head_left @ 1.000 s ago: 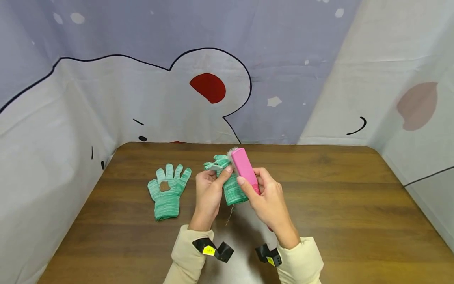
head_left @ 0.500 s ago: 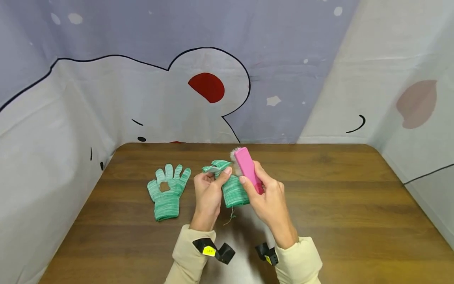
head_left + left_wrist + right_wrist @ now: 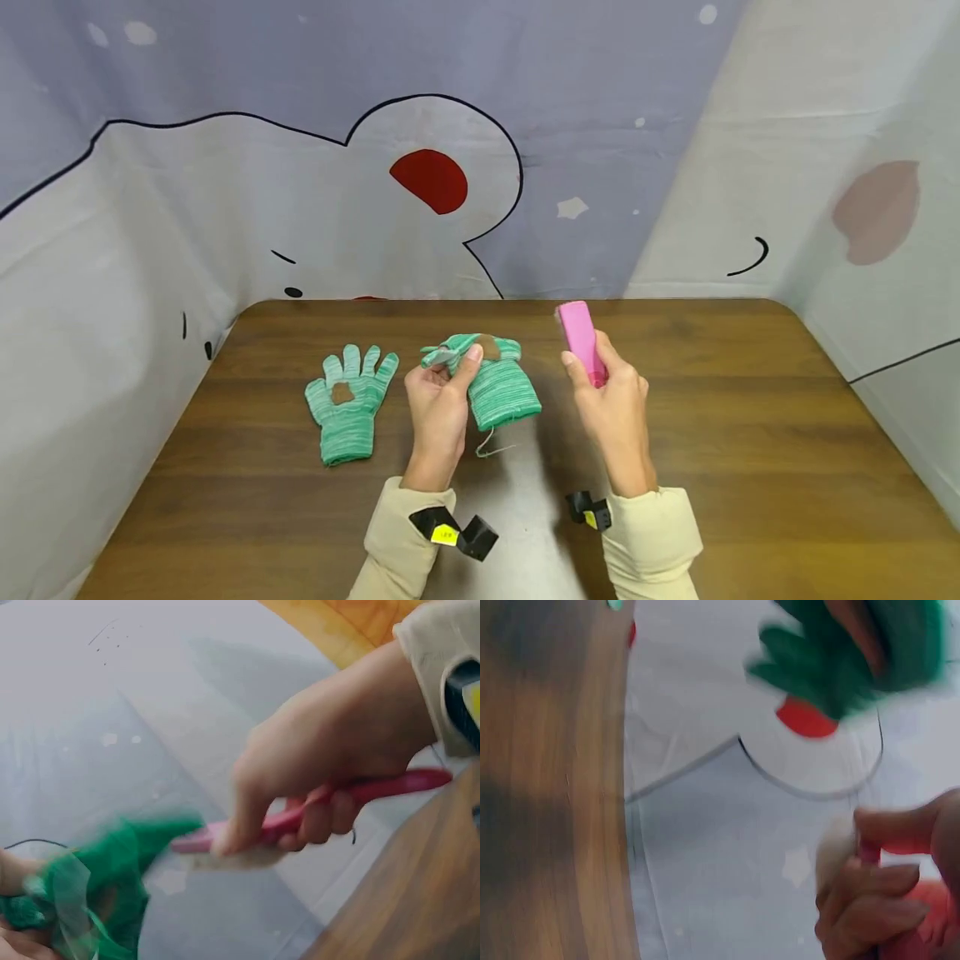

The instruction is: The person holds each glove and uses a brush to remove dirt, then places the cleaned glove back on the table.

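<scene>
Pinching a green knitted glove point(image 3: 504, 398) between thumb and fingers, the person's left hand point(image 3: 441, 412) sits at the middle of the head view, the glove's cuff hanging toward the lower right. A brown patch point(image 3: 489, 346) shows beside the thumb, and a pale thread point(image 3: 483, 451) dangles from the cuff. Right of centre, the right hand point(image 3: 621, 408) grips a pink brush point(image 3: 580, 333), fingers curled round the handle, the brush head pointing up and its pale bristles facing left, well apart from the glove. Over at left of centre I see a second glove point(image 3: 348, 433) lying flat on the wooden table point(image 3: 750, 417), its fingers spread toward the top of the frame. Printed cloth point(image 3: 600, 158) with a red shape fills the upper part, and cream sleeves point(image 3: 405, 533) enter from the bottom edge. In both wrist views the held glove is blurred.
</scene>
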